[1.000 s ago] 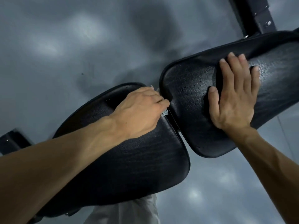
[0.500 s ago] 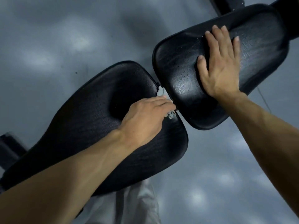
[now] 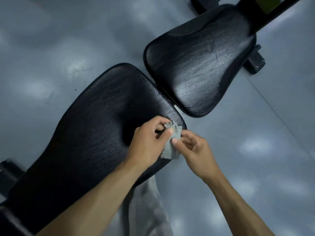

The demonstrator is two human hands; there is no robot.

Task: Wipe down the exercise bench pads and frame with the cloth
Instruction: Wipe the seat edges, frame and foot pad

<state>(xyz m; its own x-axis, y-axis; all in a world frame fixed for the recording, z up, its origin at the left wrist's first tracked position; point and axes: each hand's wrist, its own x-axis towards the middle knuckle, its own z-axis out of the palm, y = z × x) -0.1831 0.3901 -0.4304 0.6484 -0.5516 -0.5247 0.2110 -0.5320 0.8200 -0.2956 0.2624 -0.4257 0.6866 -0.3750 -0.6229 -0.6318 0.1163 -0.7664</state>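
Observation:
Two black bench pads lie end to end: the long back pad (image 3: 92, 133) runs from lower left to centre, and the shorter seat pad (image 3: 201, 65) sits at upper right, glossy with damp streaks. A small grey cloth (image 3: 172, 142) hangs over the near corner of the back pad. My left hand (image 3: 150, 142) grips the cloth from the left, thumb on top. My right hand (image 3: 194, 150) pinches its right edge between thumb and fingers. A narrow gap with the black frame (image 3: 168, 97) shows between the pads.
A grey glossy floor (image 3: 68, 48) surrounds the bench. Black frame feet show at top right (image 3: 255, 62) and far left (image 3: 8, 172). A dark upright bar (image 3: 279, 12) crosses the top right corner. My light trouser leg (image 3: 148, 205) is below the back pad.
My right hand left the seat pad and came down to pinch the cloth. My left hand lifted the cloth off the gap between the pads. The view pulled back.

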